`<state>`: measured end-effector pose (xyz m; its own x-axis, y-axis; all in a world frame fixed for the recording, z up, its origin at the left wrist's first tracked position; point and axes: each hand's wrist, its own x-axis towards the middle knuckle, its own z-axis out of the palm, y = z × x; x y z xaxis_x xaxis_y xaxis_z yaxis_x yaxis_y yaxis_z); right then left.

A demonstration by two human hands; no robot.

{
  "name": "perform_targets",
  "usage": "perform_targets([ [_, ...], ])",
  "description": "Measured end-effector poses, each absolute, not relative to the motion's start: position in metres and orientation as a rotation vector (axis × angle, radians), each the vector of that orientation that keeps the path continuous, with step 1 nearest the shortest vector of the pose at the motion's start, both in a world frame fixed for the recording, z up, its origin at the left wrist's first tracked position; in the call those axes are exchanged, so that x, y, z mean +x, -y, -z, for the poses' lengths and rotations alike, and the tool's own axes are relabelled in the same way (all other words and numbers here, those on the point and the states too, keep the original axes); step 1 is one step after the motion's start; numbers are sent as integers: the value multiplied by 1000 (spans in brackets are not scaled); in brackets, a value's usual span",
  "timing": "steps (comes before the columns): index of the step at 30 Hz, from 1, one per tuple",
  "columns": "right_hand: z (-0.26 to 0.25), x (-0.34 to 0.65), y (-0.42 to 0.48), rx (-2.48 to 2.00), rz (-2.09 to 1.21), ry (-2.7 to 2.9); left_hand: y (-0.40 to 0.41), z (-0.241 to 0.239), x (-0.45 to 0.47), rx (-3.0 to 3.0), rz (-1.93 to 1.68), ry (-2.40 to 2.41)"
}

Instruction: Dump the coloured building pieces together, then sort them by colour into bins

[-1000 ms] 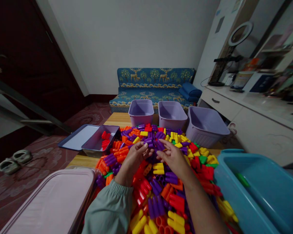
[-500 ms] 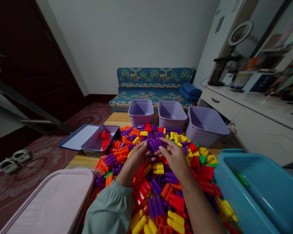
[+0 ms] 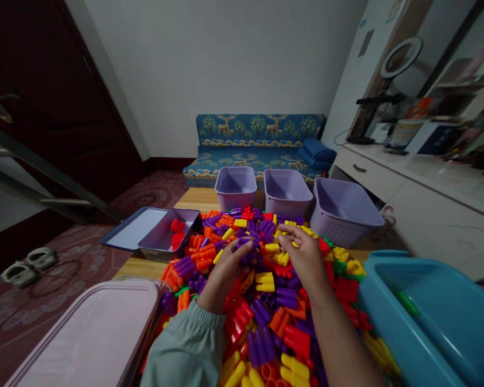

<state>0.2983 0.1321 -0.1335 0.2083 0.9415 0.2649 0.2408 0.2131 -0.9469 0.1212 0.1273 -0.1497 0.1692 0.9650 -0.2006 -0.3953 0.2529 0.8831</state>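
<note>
Purple block [image 3: 246, 242]: above the middle of the pile, partly hidden by fingers; smooth plastic, so a loose pinch could let it slip out among others of its colour.
Left hand [image 3: 228, 263]: thumb and fingertips look clamped on that purple block, though the underside of the grip cannot be seen.
Right hand [image 3: 306, 258]: thumb and fingers apart, nothing clearly between them; a low sweep could knock the neighbouring pieces.
Yellow blocks [image 3: 281, 258]: just beside the right fingertips, lying loose; a careless brush could roll them.
Green sleeve [image 3: 189, 344]: its left cuff is close over the near-left blocks and might drag some along.
Mixed pile [image 3: 260, 312]: red, orange, yellow, purple and green blocks heaped loosely; pressing at one spot could start a slide.
Metal tin [image 3: 157, 251]: left, red blocks [image 3: 177, 241] inside; an elbow bump could shift it.
Lilac bins [image 3: 236, 201]: three along the far side, close behind the pile; an overreach could push them farther off.
Teal tub [image 3: 403, 333]: near right, beside the bare forearm, which might catch its rim.
</note>
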Motion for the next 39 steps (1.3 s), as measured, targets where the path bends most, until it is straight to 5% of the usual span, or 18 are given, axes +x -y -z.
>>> perform_targets([
  [11, 100, 310, -228, -1704, 77, 1650, -129, 153, 119, 794, -1084, -955],
  [18, 105, 313, -252, -1954, 107, 1855, -130, 154, 119, 793, -1076, -997],
  [39, 139, 320, -236, -1761, 129, 1845, -133, 155, 120, 776, -1084, -962],
])
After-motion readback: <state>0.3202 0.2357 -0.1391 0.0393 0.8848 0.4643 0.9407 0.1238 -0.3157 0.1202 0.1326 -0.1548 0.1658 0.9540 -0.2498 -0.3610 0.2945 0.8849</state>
